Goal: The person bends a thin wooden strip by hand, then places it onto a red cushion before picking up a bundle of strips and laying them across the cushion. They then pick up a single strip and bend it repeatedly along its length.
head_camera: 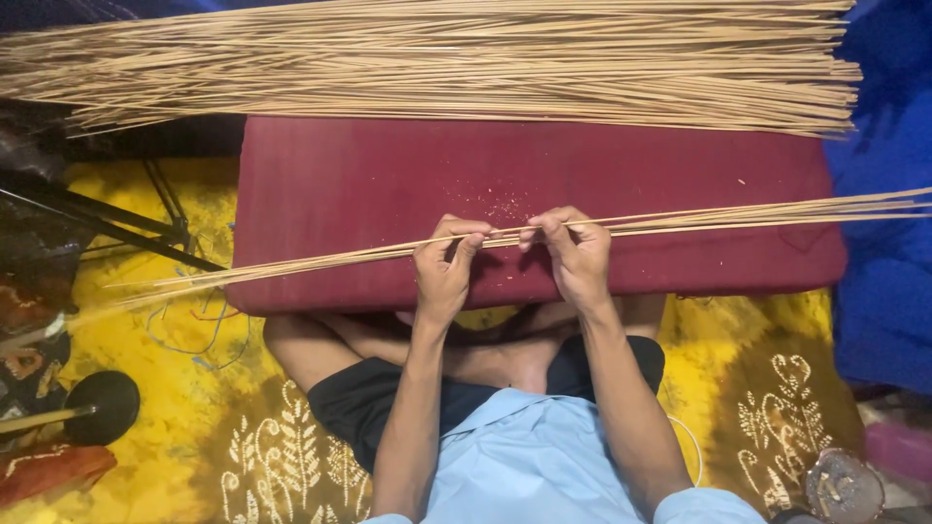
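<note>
My left hand [444, 267] and my right hand [575, 254] both grip a small bundle of thin tan sticks [738, 215] that runs from the lower left to the far right, just above a dark red cushion [330, 184]. The two hands sit close together near the cushion's front edge, fingers pinched around the sticks. A large pile of the same thin sticks [437, 60] lies across the cushion's far side, spanning nearly the whole width. Small tan crumbs [503, 206] speckle the cushion just beyond my hands.
I sit cross-legged on a yellow patterned cloth [194, 417]. Black metal rods [107, 228] and a round black disc on a stick [102, 406] lie at the left. Blue fabric [888, 272] rises at the right. A round metal container [843, 485] sits at the bottom right.
</note>
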